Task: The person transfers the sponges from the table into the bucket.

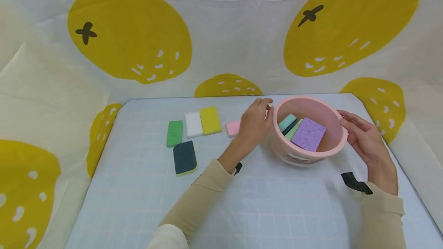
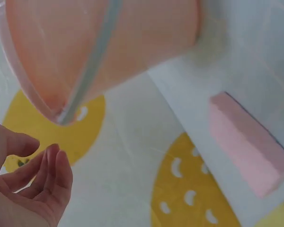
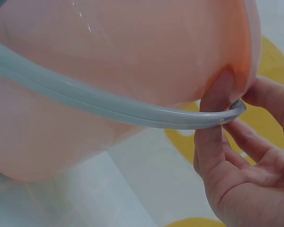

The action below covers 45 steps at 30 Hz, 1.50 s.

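Note:
A pink bucket stands at the right of the table, tipped slightly toward me, its pale grey-blue handle hanging down the near side. Inside lie a purple sponge, a teal sponge and a light green one, with a dark layer between the last two. My right hand pinches the bucket's right rim beside the handle joint, thumb outside under the rim. At the left rim, my left hand has loosely bent fingers; the left wrist view shows a gap between them and the bucket.
A pink sponge lies just left of my left hand. Farther left are a yellow sponge, a white sponge, a green sponge and a dark-topped sponge. A lemon-print cloth hangs behind the table.

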### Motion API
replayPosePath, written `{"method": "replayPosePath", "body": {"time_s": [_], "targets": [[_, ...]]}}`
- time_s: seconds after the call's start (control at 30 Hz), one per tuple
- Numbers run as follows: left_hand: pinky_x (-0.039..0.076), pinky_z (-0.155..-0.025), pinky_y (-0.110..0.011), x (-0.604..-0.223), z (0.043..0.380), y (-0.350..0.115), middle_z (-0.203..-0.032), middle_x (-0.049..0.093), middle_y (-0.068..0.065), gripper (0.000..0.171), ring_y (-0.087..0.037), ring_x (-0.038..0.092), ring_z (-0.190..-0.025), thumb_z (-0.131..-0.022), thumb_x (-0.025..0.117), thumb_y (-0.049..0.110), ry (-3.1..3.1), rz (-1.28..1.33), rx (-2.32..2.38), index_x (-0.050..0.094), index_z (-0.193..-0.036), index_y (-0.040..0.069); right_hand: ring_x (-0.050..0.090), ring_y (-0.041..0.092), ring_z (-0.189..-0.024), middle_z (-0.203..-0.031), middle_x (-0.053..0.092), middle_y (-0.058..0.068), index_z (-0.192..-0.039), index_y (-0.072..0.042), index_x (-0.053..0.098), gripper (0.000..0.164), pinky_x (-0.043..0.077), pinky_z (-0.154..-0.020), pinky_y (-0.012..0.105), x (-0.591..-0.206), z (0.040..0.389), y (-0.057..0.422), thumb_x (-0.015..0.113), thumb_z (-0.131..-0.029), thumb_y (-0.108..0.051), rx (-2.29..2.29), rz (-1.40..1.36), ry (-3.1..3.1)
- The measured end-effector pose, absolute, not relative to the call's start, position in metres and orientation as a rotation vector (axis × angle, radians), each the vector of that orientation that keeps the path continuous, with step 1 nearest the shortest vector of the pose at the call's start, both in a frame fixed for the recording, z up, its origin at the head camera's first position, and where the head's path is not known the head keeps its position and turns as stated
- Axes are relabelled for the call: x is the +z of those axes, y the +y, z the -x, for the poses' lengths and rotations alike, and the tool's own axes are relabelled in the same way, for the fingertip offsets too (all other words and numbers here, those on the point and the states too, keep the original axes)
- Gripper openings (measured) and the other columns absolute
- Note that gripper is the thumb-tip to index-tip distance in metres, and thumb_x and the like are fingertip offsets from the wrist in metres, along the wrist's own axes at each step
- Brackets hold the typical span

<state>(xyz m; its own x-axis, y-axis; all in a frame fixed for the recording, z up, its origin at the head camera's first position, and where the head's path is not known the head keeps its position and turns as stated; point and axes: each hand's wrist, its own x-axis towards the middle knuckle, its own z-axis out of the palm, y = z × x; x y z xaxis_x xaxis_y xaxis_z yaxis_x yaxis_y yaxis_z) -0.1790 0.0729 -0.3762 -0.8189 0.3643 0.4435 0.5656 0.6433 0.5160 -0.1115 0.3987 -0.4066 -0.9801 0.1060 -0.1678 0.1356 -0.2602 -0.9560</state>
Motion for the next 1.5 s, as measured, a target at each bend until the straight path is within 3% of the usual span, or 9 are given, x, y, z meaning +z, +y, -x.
{"method": "replayPosePath", "body": {"time_s": [0.27, 0.6, 0.9, 1.13, 1.5], "targets": [[0.054, -0.076, -0.026, -0.405, 0.198, 0.046, -0.107, 0.069, -0.009, 0.026, -0.019, 0.064, -0.09, -0.102, 0.065, 0.016, -2.745, 0.641, -1.003, 0.069, -0.124, 0.004, 0.07, 0.005, -0.101, -0.125, 0.068, -0.012, -0.141, -0.019, 0.064, 0.041, 0.056, -0.083, 0.019, -0.402, 0.111, 0.4, 0.067, -0.1, -0.016, -2.375, -0.314, 2.001], [0.047, -0.105, -0.037, -0.443, 0.217, 0.023, -0.129, 0.061, -0.017, 0.045, -0.031, 0.055, -0.12, -0.099, 0.072, 0.02, -2.959, 0.668, -1.085, 0.061, -0.136, -0.004, 0.069, 0.003, -0.105, -0.129, 0.065, -0.016, -0.148, -0.02, 0.058, 0.048, 0.054, -0.086, 0.018, -0.402, 0.109, 0.399, 0.068, -0.1, -0.019, -2.332, -0.351, 2.032], [0.045, -0.106, -0.043, -0.462, 0.231, 0.008, -0.13, 0.06, -0.025, 0.047, -0.036, 0.052, -0.121, -0.097, 0.073, 0.016, -2.938, 0.63, -1.344, 0.059, -0.136, -0.008, 0.069, 0.003, -0.103, -0.129, 0.065, -0.015, -0.144, -0.022, 0.061, 0.046, 0.054, -0.086, 0.018, -0.402, 0.109, 0.399, 0.07, -0.099, -0.022, -2.306, -0.351, 2.072], [0.047, -0.104, -0.041, -0.467, 0.236, 0.002, -0.127, 0.06, -0.022, 0.045, -0.033, 0.054, -0.117, -0.097, 0.071, 0.012, -2.995, 0.602, -1.34, 0.059, -0.136, -0.006, 0.07, 0.003, -0.103, -0.129, 0.065, -0.015, -0.143, -0.022, 0.062, 0.044, 0.054, -0.086, 0.018, -0.402, 0.109, 0.399, 0.069, -0.1, -0.021, -2.306, -0.336, 2.072], [0.04, -0.114, -0.042, -0.468, 0.239, -0.002, -0.139, 0.057, -0.019, 0.044, -0.031, 0.05, -0.129, -0.103, 0.065, 0.017, -3.168, 0.599, -1.269, 0.057, -0.142, -0.002, 0.07, 0.004, -0.104, -0.128, 0.066, -0.015, -0.143, -0.022, 0.063, 0.044, 0.055, -0.085, 0.018, -0.402, 0.109, 0.399, 0.069, -0.1, -0.021, -2.328, -0.358, 2.034]]}}
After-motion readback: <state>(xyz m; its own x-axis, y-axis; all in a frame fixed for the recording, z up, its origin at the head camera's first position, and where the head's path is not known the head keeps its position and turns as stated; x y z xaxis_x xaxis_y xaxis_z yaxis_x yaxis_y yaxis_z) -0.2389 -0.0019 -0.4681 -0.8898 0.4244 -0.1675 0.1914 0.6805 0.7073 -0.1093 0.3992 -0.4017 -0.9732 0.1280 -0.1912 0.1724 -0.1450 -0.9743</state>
